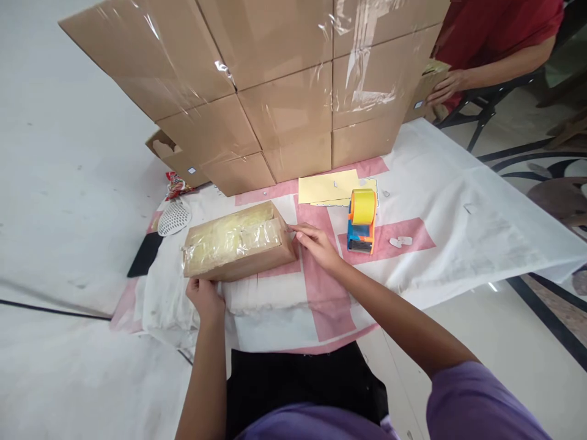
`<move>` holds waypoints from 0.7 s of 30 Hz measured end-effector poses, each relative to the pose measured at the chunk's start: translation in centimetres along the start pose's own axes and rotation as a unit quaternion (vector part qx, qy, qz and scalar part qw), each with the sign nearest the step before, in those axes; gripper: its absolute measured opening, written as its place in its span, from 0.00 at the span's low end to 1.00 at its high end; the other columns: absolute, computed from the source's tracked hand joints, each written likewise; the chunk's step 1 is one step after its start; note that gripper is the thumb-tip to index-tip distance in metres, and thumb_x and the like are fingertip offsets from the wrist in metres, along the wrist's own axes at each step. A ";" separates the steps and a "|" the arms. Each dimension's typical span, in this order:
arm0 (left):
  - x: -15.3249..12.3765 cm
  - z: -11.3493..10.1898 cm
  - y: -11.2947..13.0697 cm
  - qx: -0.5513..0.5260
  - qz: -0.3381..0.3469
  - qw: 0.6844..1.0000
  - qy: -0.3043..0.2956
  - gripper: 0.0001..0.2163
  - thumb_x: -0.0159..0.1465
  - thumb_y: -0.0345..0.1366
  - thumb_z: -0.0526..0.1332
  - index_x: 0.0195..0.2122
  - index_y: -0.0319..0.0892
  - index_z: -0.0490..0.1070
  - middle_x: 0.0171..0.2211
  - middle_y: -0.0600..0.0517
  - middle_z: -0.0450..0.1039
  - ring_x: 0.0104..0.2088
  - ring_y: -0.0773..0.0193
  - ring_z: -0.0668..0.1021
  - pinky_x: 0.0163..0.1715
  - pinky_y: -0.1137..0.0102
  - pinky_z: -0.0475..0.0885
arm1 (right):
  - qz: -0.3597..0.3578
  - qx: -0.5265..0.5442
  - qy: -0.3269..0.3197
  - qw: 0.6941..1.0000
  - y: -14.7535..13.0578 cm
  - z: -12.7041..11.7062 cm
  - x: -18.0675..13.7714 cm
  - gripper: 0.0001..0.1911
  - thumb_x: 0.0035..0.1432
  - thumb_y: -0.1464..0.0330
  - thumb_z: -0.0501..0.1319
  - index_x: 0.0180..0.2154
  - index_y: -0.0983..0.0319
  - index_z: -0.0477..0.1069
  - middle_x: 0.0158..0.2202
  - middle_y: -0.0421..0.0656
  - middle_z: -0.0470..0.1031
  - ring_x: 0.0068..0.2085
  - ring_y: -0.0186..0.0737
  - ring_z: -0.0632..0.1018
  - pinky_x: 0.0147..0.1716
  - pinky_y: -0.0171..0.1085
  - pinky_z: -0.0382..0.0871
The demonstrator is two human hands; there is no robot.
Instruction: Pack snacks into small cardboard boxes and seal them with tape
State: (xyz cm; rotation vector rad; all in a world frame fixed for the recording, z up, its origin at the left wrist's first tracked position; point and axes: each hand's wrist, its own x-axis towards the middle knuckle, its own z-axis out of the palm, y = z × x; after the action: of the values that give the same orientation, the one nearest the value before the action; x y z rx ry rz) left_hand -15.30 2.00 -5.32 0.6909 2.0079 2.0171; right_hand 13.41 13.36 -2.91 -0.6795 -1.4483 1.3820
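Observation:
A long cardboard box lies on the table in front of me, its top covered with shiny, wrinkled yellowish tape. My left hand grips the box's near left corner from below, its fingertips partly hidden by the box. At the right end, my right hand is closed, with thumb and forefinger against the box's edge. To the right of that hand stands a blue and orange tape dispenser with a roll of yellow tape. Pale yellow paper sheets lie behind it.
Stacked cardboard boxes under clear film form a wall at the back. Another person's hand touches a box at the right. A white perforated object, a black flat item and plastic scraps lie on the cloth-covered table.

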 end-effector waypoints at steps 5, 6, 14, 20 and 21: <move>-0.2 -0.2 0.0 0.003 0.007 1.000 0.002 0.10 0.54 0.40 0.63 0.27 0.41 0.64 0.25 0.59 0.62 0.27 0.71 0.66 0.30 0.75 0.66 | -0.025 -0.011 0.036 0.999 0.1 0.8 0.5 0.20 0.63 0.48 0.63 0.35 0.57 0.82 0.40 0.45 0.81 0.46 0.44 0.79 0.49 0.46 0.73; -0.2 -0.2 -0.1 0.007 0.008 1.000 -0.001 0.10 0.55 0.40 0.63 0.27 0.41 0.64 0.25 0.59 0.63 0.28 0.70 0.67 0.31 0.74 0.67 | -0.028 -0.012 0.040 0.999 0.2 1.0 0.7 0.19 0.62 0.50 0.64 0.34 0.57 0.82 0.38 0.45 0.81 0.44 0.44 0.79 0.46 0.45 0.73; -0.2 0.0 0.0 -0.012 0.011 1.000 0.007 0.11 0.55 0.40 0.65 0.30 0.41 0.65 0.30 0.56 0.67 0.32 0.69 0.70 0.31 0.75 0.68 | 0.008 0.017 0.019 1.000 0.0 0.7 1.3 0.14 0.62 0.54 0.65 0.34 0.57 0.82 0.40 0.45 0.80 0.44 0.43 0.79 0.42 0.42 0.74; -0.5 0.5 0.7 -0.018 0.021 1.000 0.012 0.12 0.55 0.40 0.67 0.33 0.41 0.67 0.33 0.55 0.70 0.35 0.68 0.73 0.34 0.74 0.71 | 0.013 0.031 0.007 0.999 0.5 0.7 1.5 0.09 0.60 0.59 0.68 0.37 0.57 0.80 0.42 0.44 0.78 0.42 0.40 0.77 0.39 0.40 0.72; -0.5 0.5 0.8 -0.022 0.016 1.000 0.014 0.12 0.54 0.40 0.67 0.33 0.41 0.67 0.32 0.55 0.70 0.35 0.68 0.74 0.34 0.74 0.72 | 0.014 0.034 0.003 0.999 0.6 0.7 1.4 0.09 0.59 0.59 0.69 0.38 0.57 0.79 0.43 0.44 0.77 0.41 0.39 0.76 0.37 0.39 0.71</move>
State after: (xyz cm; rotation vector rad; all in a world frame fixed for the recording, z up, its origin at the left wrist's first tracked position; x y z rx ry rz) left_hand -14.46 2.19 -4.65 0.6952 1.9746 2.0933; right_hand 12.14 14.50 -3.00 -0.6607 -1.3856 1.4437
